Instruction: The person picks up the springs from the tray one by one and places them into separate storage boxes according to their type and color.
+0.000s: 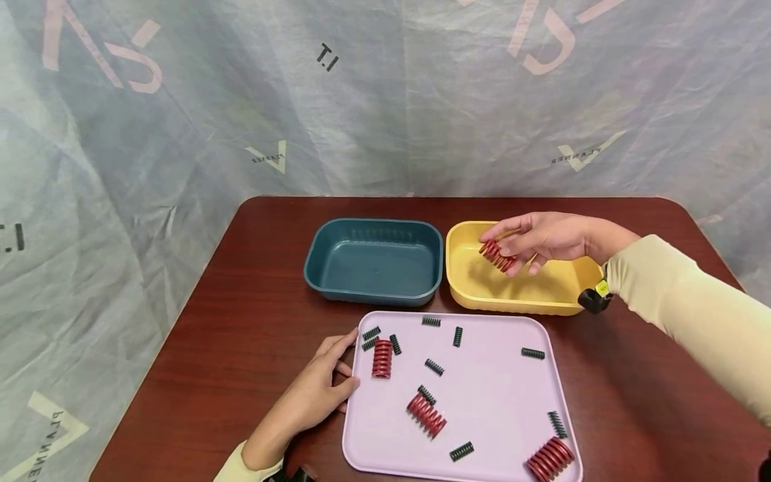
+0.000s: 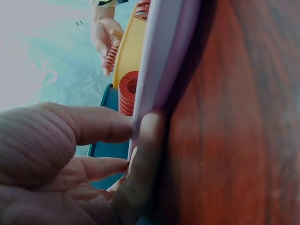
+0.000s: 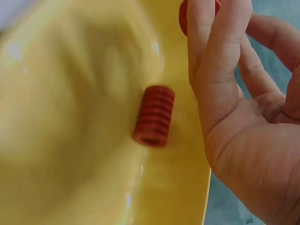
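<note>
My right hand [image 1: 545, 237] is above the yellow bin [image 1: 518, 304], pinching a red coil spring [image 1: 497, 256] between thumb and fingers. A second red spring [image 3: 154, 116], slightly blurred, shows against the bin's inside in the right wrist view; the head view does not show it. My left hand [image 1: 322, 388] holds the left rim of the lilac tray [image 1: 482, 415], the thumb at the rim and a finger [image 2: 150, 136] under it. On the tray lie red springs at the upper left [image 1: 382, 359], centre [image 1: 426, 415] and lower right corner [image 1: 549, 459], among several small dark springs [image 1: 434, 367].
A teal bin [image 1: 376, 268] with nothing visible in it stands left of the yellow one, behind the tray. All stand on a dark red-brown wooden table [image 1: 241, 321]. A grey printed sheet [image 1: 361, 100] hangs behind and at the sides.
</note>
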{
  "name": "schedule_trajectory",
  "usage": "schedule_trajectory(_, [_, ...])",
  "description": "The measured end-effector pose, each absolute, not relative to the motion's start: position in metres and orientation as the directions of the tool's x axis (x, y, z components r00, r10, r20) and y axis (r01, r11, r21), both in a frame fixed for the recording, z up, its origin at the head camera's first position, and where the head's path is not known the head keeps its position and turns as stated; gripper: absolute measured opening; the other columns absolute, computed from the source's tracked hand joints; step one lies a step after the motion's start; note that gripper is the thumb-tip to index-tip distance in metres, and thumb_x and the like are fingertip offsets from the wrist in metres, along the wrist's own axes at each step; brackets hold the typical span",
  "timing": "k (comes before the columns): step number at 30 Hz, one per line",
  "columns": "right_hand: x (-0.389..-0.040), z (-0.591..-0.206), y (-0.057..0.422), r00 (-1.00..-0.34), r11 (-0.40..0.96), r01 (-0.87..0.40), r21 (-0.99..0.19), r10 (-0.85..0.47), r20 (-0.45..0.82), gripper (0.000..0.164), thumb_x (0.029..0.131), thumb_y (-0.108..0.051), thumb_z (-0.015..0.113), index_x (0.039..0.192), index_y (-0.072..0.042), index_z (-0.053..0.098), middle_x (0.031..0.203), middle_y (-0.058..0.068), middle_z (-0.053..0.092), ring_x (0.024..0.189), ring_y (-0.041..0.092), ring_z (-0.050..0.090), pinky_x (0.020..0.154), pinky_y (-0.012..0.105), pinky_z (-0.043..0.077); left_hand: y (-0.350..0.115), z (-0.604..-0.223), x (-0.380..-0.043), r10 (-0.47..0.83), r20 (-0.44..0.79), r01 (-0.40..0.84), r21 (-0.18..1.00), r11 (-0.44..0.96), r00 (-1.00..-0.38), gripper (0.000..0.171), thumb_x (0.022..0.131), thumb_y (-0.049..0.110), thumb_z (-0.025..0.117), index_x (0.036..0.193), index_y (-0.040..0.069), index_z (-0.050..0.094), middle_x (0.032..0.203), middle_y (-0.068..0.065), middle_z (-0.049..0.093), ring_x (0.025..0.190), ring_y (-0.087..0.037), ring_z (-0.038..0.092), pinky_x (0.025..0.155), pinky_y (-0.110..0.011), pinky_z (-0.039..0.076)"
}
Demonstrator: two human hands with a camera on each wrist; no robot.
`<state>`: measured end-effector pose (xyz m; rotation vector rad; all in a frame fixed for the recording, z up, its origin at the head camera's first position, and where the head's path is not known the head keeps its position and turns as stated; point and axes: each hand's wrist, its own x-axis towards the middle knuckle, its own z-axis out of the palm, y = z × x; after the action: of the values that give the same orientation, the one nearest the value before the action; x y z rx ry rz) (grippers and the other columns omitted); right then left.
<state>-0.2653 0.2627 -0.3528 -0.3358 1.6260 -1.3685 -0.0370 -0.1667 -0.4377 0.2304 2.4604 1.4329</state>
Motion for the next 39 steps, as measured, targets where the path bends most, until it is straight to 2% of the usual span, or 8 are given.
schedule_trajectory(7, [-0.279,-0.363,0.262,-0.482,0.373,0.394,-0.84,-0.694,-0.535,0.046,0.104,0.001,0.057,0.149,-0.008,0.051,0.125,0.018,0.063,0.104,0.038,0.072,0.08,0.041,0.064,-0.168,-0.438,-0.037,0.28,-0.166,-0.005,0.867,0.499,-0.945,0.077,0.093,-0.007,0.069,0.161,0.01,0.036,0.144,-0.009,0.044,0.096,-0.02,0.061,0.051,-0.029,0.06])
schedule_trajectory(17, [-0.284,-0.375,0.264,-0.424,0.34,0.485,-0.805,-0.714,-0.557,0.046,0.106,0.003,0.05,0.151,-0.008,0.049,0.138,0.017,0.057,0.116,0.047,0.065,0.097,0.05,0.055,-0.167,-0.436,-0.038,0.281,-0.171,-0.015,0.876,0.482,-0.944,0.077,0.093,-0.006,0.069,0.161,0.011,0.037,0.144,-0.01,0.044,0.095,-0.018,0.06,0.05,-0.029,0.06])
schedule_trajectory(25, [-0.279,-0.374,0.257,-0.435,0.346,0.512,-0.786,-0.685,-0.584,0.051,0.105,0.006,0.05,0.154,-0.001,0.04,0.146,0.017,0.051,0.124,0.053,0.057,0.103,0.057,0.047,-0.167,-0.435,-0.038,0.275,-0.169,-0.029,0.893,0.449,-0.946,0.076,0.092,-0.006,0.07,0.16,0.01,0.038,0.142,-0.012,0.044,0.096,-0.022,0.06,0.049,-0.029,0.059])
schedule_trajectory(33, [-0.275,-0.365,0.261,-0.442,0.349,0.446,-0.824,-0.715,-0.542,0.051,0.105,0.004,0.052,0.154,0.0,0.038,0.154,0.028,0.043,0.134,0.052,0.048,0.107,0.058,0.043,-0.166,-0.435,-0.038,0.274,-0.168,-0.033,0.899,0.438,-0.947,0.076,0.092,-0.007,0.07,0.159,0.009,0.039,0.144,-0.012,0.043,0.095,-0.022,0.059,0.048,-0.03,0.059])
schedule_trajectory(39, [-0.267,-0.353,0.265,-0.438,0.362,0.391,-0.846,-0.735,-0.517,0.049,0.105,0.002,0.054,0.152,-0.004,0.043,0.155,0.026,0.043,0.135,0.052,0.047,0.105,0.056,0.047,-0.166,-0.436,-0.038,0.276,-0.16,-0.02,0.894,0.447,-0.948,0.076,0.092,-0.007,0.07,0.159,0.008,0.039,0.145,-0.012,0.043,0.097,-0.024,0.06,0.049,-0.029,0.059])
